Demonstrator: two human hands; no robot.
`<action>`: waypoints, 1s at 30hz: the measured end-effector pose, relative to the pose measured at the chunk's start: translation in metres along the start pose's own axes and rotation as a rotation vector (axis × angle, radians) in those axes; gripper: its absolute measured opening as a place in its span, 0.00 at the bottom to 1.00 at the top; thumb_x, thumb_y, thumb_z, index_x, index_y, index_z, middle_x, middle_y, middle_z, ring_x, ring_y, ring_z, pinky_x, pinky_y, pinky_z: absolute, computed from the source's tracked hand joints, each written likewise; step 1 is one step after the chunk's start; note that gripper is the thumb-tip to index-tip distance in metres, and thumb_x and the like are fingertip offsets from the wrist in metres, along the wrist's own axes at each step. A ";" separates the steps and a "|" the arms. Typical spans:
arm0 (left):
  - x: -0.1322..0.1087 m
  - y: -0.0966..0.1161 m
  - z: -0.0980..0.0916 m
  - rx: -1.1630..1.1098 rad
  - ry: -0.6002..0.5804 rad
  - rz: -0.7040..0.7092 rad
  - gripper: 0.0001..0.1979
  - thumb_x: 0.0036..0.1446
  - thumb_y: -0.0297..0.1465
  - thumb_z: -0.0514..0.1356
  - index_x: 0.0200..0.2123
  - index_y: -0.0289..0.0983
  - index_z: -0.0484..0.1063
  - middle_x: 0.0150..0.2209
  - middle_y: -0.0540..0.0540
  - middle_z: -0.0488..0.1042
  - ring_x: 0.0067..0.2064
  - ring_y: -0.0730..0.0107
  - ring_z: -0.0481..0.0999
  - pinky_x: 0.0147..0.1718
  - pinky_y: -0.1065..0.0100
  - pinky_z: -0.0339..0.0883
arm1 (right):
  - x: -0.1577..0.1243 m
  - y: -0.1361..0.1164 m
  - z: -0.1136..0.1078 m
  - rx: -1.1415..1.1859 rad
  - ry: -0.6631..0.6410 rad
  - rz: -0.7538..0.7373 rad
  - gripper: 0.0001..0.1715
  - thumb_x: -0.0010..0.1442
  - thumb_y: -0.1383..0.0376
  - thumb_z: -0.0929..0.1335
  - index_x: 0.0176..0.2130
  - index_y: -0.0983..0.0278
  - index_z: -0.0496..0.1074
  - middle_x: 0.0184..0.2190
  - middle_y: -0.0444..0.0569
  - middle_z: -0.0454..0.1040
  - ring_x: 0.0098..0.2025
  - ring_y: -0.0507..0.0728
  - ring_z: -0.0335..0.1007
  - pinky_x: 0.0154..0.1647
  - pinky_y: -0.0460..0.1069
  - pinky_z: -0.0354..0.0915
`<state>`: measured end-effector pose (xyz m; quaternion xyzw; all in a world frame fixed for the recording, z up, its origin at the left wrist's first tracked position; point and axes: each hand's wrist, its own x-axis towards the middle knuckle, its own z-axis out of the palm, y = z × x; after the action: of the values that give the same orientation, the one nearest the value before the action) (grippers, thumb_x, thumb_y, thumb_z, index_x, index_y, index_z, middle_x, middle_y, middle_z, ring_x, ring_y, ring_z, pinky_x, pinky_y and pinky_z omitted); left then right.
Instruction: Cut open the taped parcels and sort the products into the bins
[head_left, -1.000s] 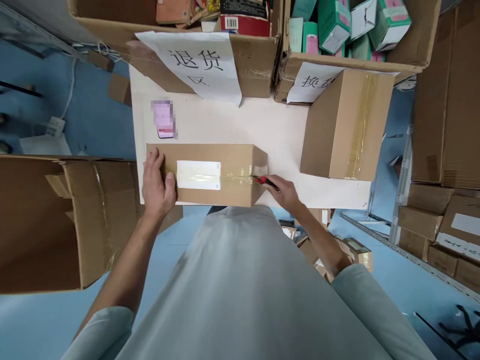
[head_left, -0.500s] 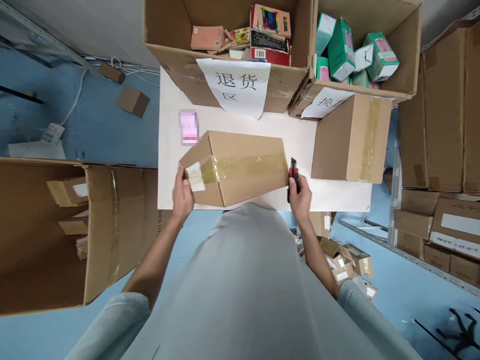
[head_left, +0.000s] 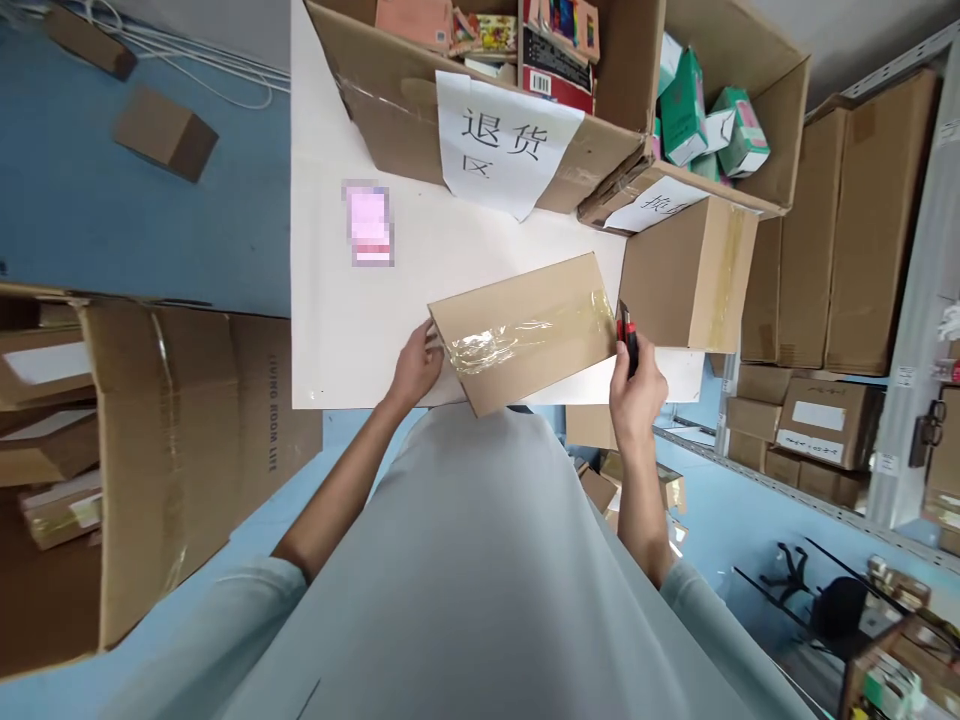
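A taped cardboard box (head_left: 540,310) is tilted at the front of the white table, its near left corner reaching past the edge by my shirt. My left hand (head_left: 417,368) grips the box's left end, with some fingertips hidden behind it. In my right hand (head_left: 637,395) is a red and black utility knife (head_left: 628,340), pointing away from me beside the box's right end. Whether the right fingers also touch the box is hard to tell. A second closed cardboard box (head_left: 667,280) stands just beyond the knife.
At the back stand two open cartons: one labelled carton (head_left: 375,110) with books and small packs, another (head_left: 757,190) with green boxes. A blurred pink item (head_left: 370,225) lies on the table (head_left: 322,340). Left is a large carton (head_left: 202,400) of parcels; right, shelving (head_left: 900,400) with boxes.
The box has turned, its right end swinging away from me and its labelled left end going out of sight. Both hands have shifted right with it. The view has also moved.
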<state>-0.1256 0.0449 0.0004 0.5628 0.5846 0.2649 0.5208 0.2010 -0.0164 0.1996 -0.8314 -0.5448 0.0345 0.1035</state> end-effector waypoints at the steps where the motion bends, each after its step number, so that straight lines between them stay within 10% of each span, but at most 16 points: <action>1: 0.001 0.012 -0.011 -0.041 0.055 -0.009 0.30 0.73 0.44 0.58 0.73 0.37 0.71 0.70 0.31 0.79 0.68 0.46 0.82 0.65 0.44 0.79 | -0.006 -0.006 -0.005 -0.030 0.031 0.014 0.35 0.85 0.48 0.54 0.68 0.64 0.75 0.53 0.65 0.87 0.49 0.70 0.88 0.46 0.56 0.76; 5: 0.006 0.077 -0.055 -0.116 0.061 0.172 0.28 0.79 0.50 0.55 0.70 0.43 0.76 0.72 0.38 0.77 0.72 0.49 0.77 0.71 0.47 0.75 | -0.033 -0.043 -0.029 0.018 0.013 0.051 0.34 0.85 0.48 0.55 0.72 0.62 0.72 0.50 0.61 0.88 0.45 0.66 0.89 0.48 0.57 0.79; 9: 0.013 0.119 -0.075 -0.110 -0.081 0.234 0.27 0.71 0.54 0.66 0.61 0.43 0.84 0.61 0.40 0.85 0.62 0.50 0.83 0.67 0.48 0.78 | -0.059 -0.094 -0.036 0.255 -0.377 -0.037 0.31 0.84 0.49 0.60 0.73 0.58 0.72 0.48 0.53 0.90 0.43 0.64 0.89 0.48 0.54 0.81; 17: 0.015 0.115 -0.074 -0.147 -0.107 0.232 0.23 0.70 0.53 0.68 0.56 0.42 0.86 0.56 0.41 0.86 0.58 0.53 0.85 0.64 0.50 0.79 | -0.074 -0.164 -0.017 0.182 -0.645 -0.146 0.32 0.84 0.57 0.61 0.80 0.55 0.67 0.68 0.48 0.84 0.62 0.66 0.87 0.59 0.54 0.79; 30: 0.008 0.114 -0.069 -0.154 -0.095 0.283 0.20 0.71 0.47 0.68 0.58 0.42 0.84 0.59 0.43 0.85 0.62 0.53 0.83 0.68 0.52 0.77 | -0.080 -0.202 -0.026 -0.232 -0.686 -0.124 0.35 0.84 0.61 0.58 0.83 0.60 0.61 0.40 0.54 0.90 0.40 0.65 0.88 0.43 0.53 0.75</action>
<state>-0.1436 0.0971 0.1220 0.6098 0.4521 0.3529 0.5469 -0.0086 -0.0149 0.2628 -0.7432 -0.5974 0.2429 -0.1786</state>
